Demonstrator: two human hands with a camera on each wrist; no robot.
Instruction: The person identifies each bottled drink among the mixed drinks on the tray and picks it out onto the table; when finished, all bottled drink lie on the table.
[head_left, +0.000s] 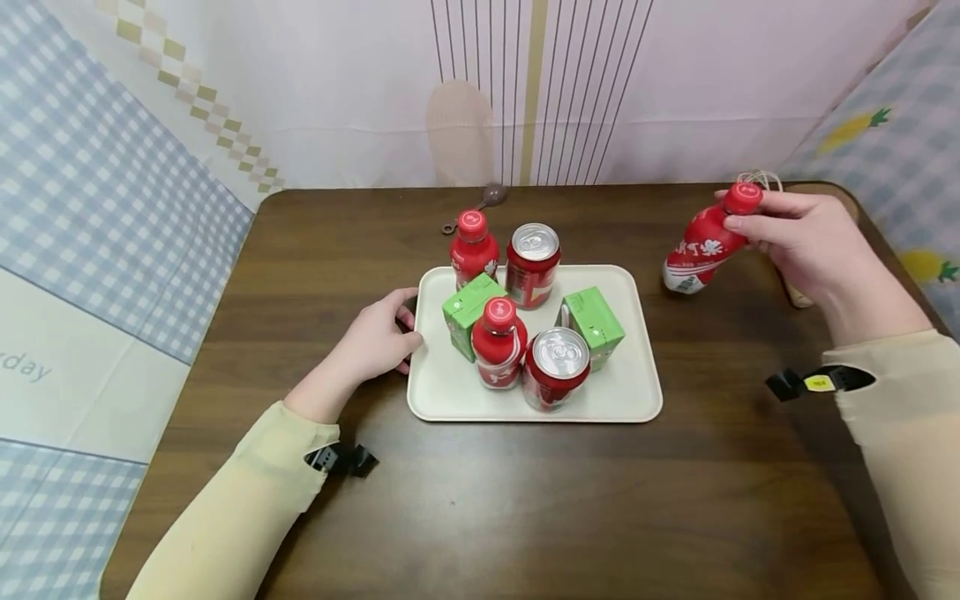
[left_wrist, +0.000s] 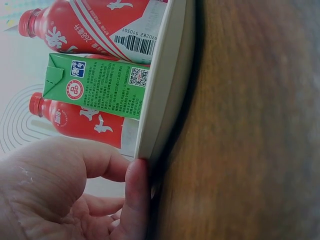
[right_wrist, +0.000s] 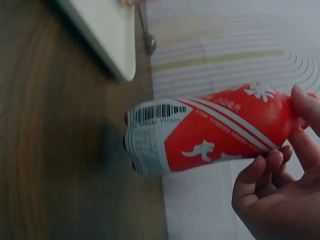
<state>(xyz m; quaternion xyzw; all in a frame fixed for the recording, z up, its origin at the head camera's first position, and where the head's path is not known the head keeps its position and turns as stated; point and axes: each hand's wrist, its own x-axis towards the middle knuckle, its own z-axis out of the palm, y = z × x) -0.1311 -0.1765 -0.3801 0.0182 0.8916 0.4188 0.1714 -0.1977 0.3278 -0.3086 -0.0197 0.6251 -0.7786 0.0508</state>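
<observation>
My right hand (head_left: 798,237) grips a red plastic bottle (head_left: 697,250) around its neck, just under the cap. The bottle tilts, its white base toward the tray, and in the right wrist view it hangs over the table. My left hand (head_left: 378,337) pinches the left rim of a cream tray (head_left: 615,400), a fingertip at the rim's outer side. On the tray stand a rear red bottle (head_left: 474,250), a front red bottle (head_left: 499,346), a rear soda can (head_left: 534,265), a front soda can (head_left: 557,371), a left green drink carton (head_left: 472,308) and a right green drink carton (head_left: 592,325).
A dark spoon (head_left: 491,197) lies behind the tray near the table's back edge. Beyond my right hand are a loop of string (head_left: 761,177) and a wooden piece (head_left: 797,293), partly hidden. Patterned cloth (head_left: 360,100) surrounds the brown wooden table (head_left: 480,517).
</observation>
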